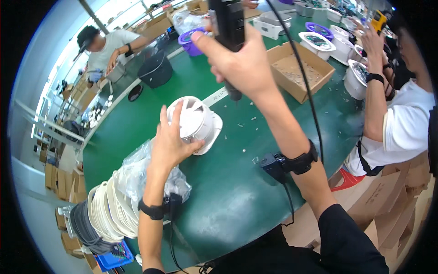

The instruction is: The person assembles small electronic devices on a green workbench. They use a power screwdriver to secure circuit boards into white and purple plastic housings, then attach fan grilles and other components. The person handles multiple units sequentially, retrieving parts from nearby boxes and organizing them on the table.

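My left hand [169, 144] grips a white round plastic housing [194, 122] with a wider flange, standing on the green table [228, 182]. The thumb presses its near side, while the fingers reach over the left of its top. Raised up and to the right of the housing, my right hand [248, 64] is wrapped round a black electric screwdriver [228, 25]. Its tip points down at the table, apart from the housing. A black cable [301, 68] runs past my right forearm. Both wrists wear black straps with small devices.
An open cardboard box [296, 73] with small loose parts lies beyond my right hand. Coiled white cables [112, 205] and a clear plastic bag [178, 185] sit at the left. A black bin [155, 68] stands farther back. Co-workers are at the right and far left.
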A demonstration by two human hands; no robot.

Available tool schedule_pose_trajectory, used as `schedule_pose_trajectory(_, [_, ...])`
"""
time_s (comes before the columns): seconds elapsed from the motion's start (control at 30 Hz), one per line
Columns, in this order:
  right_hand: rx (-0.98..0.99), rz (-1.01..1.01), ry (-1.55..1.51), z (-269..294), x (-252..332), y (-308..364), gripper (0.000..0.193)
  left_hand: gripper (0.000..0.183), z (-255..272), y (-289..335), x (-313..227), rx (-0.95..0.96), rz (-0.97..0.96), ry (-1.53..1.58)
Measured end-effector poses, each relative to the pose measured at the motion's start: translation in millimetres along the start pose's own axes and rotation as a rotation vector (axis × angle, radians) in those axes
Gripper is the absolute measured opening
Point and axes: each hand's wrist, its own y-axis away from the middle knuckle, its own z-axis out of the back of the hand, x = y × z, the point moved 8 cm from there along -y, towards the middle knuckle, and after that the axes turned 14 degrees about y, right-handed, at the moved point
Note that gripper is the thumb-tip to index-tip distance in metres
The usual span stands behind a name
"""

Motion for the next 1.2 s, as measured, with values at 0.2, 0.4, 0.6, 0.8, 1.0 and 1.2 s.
schedule_pose_trajectory(0.2, [-0.067,0.072,0.002,19,17,-5,0.03,0.11,8,-29,56,-0.032,0.275,0.029])
schedule_pose_trajectory(0.4, [0.009,-0.013,-0.035,4,11,-3,0.033,0.117,21,-85,123,-0.325,0.121,0.223])
schedule_pose_trajectory(0.6, [0.181,0.041,-0.024,3,7,5,0.04,0.05,40,14,-10,0.083,-0.166,0.388])
schedule_pose_trajectory(0.8, [0.633,0.34,0.148,-26,66,51,0.047,0.036,33,222,-85,0.567,-0.128,0.686])
schedule_pose_trajectory(1.0, [1.147,0.703,0.508,-48,96,222,0.054,0.025,24,314,-22,-0.057,0.248,0.693])
schedule_pose_trajectory(1.2, [1.032,0.594,0.657,-43,74,298,0.047,0.019,11,325,-11,-0.221,0.047,0.723])
